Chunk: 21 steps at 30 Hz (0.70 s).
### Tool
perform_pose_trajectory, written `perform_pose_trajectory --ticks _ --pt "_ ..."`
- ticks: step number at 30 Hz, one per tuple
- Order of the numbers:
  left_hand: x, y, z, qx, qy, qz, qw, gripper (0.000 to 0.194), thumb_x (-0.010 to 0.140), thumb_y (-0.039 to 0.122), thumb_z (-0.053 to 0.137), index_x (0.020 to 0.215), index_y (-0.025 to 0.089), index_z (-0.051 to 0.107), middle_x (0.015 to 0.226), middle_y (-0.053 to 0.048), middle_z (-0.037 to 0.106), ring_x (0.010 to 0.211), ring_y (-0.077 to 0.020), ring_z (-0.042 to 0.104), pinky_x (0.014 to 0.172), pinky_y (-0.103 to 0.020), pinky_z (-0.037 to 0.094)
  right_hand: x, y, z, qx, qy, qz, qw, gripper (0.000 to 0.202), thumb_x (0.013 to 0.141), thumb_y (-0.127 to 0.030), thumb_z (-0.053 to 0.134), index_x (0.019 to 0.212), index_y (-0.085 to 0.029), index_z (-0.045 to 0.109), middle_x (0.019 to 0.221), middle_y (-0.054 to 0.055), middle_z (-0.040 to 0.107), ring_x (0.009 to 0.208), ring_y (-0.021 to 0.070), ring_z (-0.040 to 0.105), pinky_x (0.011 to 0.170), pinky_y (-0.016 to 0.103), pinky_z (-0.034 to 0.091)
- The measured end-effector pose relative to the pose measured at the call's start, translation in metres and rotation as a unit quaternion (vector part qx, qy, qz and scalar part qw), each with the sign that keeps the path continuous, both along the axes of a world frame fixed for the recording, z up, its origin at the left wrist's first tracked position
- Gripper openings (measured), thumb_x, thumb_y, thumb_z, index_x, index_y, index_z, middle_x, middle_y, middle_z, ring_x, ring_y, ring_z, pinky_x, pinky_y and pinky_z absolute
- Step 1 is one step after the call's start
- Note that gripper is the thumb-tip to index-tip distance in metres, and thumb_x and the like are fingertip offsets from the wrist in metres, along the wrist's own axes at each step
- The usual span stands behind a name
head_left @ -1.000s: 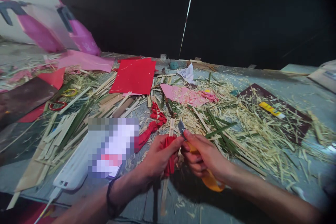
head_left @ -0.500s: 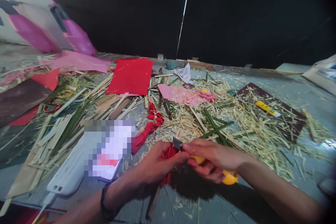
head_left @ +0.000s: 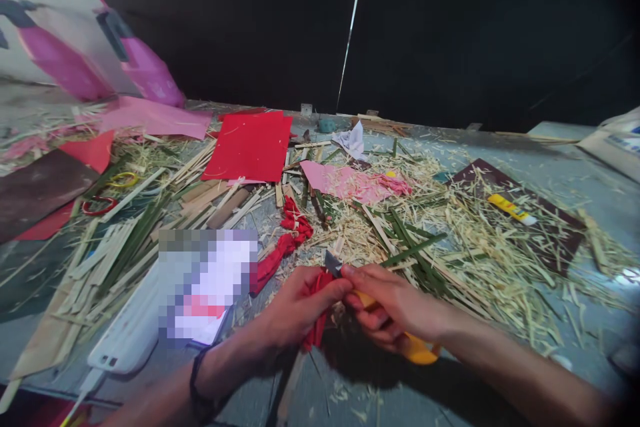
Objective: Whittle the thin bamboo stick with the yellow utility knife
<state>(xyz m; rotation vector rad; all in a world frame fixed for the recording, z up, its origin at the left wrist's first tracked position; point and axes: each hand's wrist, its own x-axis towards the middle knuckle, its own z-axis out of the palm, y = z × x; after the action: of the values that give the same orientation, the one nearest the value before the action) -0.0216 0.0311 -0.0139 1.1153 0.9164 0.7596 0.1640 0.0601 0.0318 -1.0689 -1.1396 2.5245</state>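
Note:
Near the front of the floor, my left hand (head_left: 300,303) is closed around a bunched red cloth (head_left: 316,330). A thin wooden strip (head_left: 290,383) shows below the cloth; whether it runs through the grip is hidden. My right hand (head_left: 387,303) is wrapped round the yellow handle of a utility knife (head_left: 421,350). Its short grey blade points up and left, just above the left thumb and forefinger. Both hands are close together, with fingertips almost meeting at the blade. Behind the blade shows the pale end of a stick (head_left: 339,244).
Shavings and bamboo strips (head_left: 415,250) cover the floor ahead. To the left lie a phone (head_left: 213,293), a white power bank or strip (head_left: 127,333) with a cable, and red-handled scissors (head_left: 99,205). Red paper (head_left: 247,147), pink paper (head_left: 340,181) and a yellow glue tube (head_left: 510,208) lie beyond.
My right hand and the knife have shifted slightly left, with the blade moving up and left. My left hand, with the red cloth, has moved only a little.

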Motion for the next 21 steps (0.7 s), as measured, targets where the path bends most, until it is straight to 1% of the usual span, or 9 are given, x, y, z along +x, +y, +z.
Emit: perform_pose_trajectory --ticks 3,4,6,8,11,14,17,19,21 --pt "0.005 -0.002 -0.009 -0.059 -0.042 0.046 0.996 0.054 0.082 0.068 0.066 0.071 0.016 0.064 0.049 0.007 0.045 0.040 -0.0060 0.035 0.039 -0.019 0.025 -0.011 -0.009 -0.003 0.008 -0.023 -0.046 0.999 0.053 0.093 -0.073 0.048 0.078 -0.023 0.040 0.047 -0.012 0.028 0.033 0.0046 0.022 0.031 0.013 0.027" --pt "0.006 -0.004 -0.010 -0.072 -0.047 0.076 0.993 0.054 0.080 0.069 0.068 0.070 0.016 0.062 0.048 0.007 0.045 0.040 -0.0061 0.036 0.038 -0.019 0.026 -0.013 -0.012 -0.003 0.008 -0.034 -0.059 0.998 0.051 0.095 -0.071 0.046 0.078 -0.023 0.039 0.047 -0.012 0.028 0.033 0.0047 0.022 0.031 0.013 0.026" --pt "0.010 -0.006 -0.008 -0.082 -0.056 0.112 0.989 0.055 0.077 0.070 0.071 0.068 0.017 0.060 0.048 0.007 0.046 0.039 -0.0063 0.038 0.037 -0.019 0.027 -0.017 -0.016 -0.003 0.012 -0.058 -0.081 0.995 0.049 0.098 -0.068 0.041 0.078 -0.023 0.038 0.046 -0.012 0.027 0.033 0.0046 0.020 0.031 0.013 0.023" --pt "0.012 -0.007 -0.004 -0.072 -0.069 0.120 0.988 0.055 0.077 0.069 0.072 0.067 0.016 0.061 0.049 0.006 0.049 0.041 -0.0065 0.041 0.038 -0.018 0.029 -0.021 -0.019 -0.003 0.023 -0.077 -0.096 0.992 0.051 0.097 -0.070 0.041 0.077 -0.023 0.037 0.045 -0.012 0.028 0.033 0.0044 0.018 0.031 0.013 0.020" --pt "0.016 -0.006 0.002 -0.033 -0.074 0.136 0.987 0.053 0.080 0.066 0.072 0.066 0.014 0.063 0.056 0.002 0.057 0.048 -0.0078 0.049 0.045 -0.019 0.038 -0.028 -0.021 -0.008 0.061 -0.086 -0.140 0.984 0.060 0.083 -0.081 0.053 0.075 -0.023 0.037 0.046 -0.012 0.032 0.033 0.0040 0.022 0.031 0.013 0.021" --pt "0.019 -0.003 -0.001 -0.014 -0.073 0.174 0.982 0.050 0.081 0.062 0.073 0.068 0.014 0.063 0.059 0.001 0.059 0.052 -0.0092 0.052 0.050 -0.020 0.042 -0.035 -0.019 -0.013 0.082 -0.076 -0.191 0.975 0.069 0.068 -0.088 0.061 0.073 -0.023 0.037 0.046 -0.012 0.033 0.034 0.0037 0.024 0.031 0.014 0.022" --pt "0.020 0.001 -0.006 -0.048 -0.116 0.169 0.977 0.049 0.080 0.061 0.073 0.070 0.014 0.063 0.055 0.003 0.055 0.047 -0.0072 0.047 0.045 -0.018 0.037 -0.035 -0.015 -0.012 0.053 -0.064 -0.186 0.979 0.071 0.065 -0.089 0.063 0.073 -0.023 0.037 0.045 -0.013 0.031 0.034 0.0030 0.021 0.032 0.014 0.024" --pt "0.018 0.001 -0.006 -0.064 -0.129 0.154 0.977 0.049 0.080 0.061 0.074 0.071 0.014 0.064 0.053 0.005 0.052 0.043 -0.0057 0.043 0.042 -0.017 0.034 -0.030 -0.012 -0.010 0.052 -0.047 -0.168 0.983 0.068 0.070 -0.086 0.063 0.073 -0.023 0.038 0.046 -0.013 0.030 0.034 0.0027 0.019 0.032 0.014 0.023" --pt "0.014 0.000 -0.004 -0.067 -0.114 0.137 0.982 0.050 0.080 0.062 0.072 0.071 0.014 0.064 0.051 0.005 0.051 0.042 -0.0055 0.041 0.040 -0.017 0.031 -0.021 -0.009 -0.007 0.064 -0.021 -0.129 0.989 0.062 0.078 -0.081 0.061 0.074 -0.022 0.041 0.046 -0.013 0.028 0.034 0.0033 0.020 0.032 0.014 0.021"
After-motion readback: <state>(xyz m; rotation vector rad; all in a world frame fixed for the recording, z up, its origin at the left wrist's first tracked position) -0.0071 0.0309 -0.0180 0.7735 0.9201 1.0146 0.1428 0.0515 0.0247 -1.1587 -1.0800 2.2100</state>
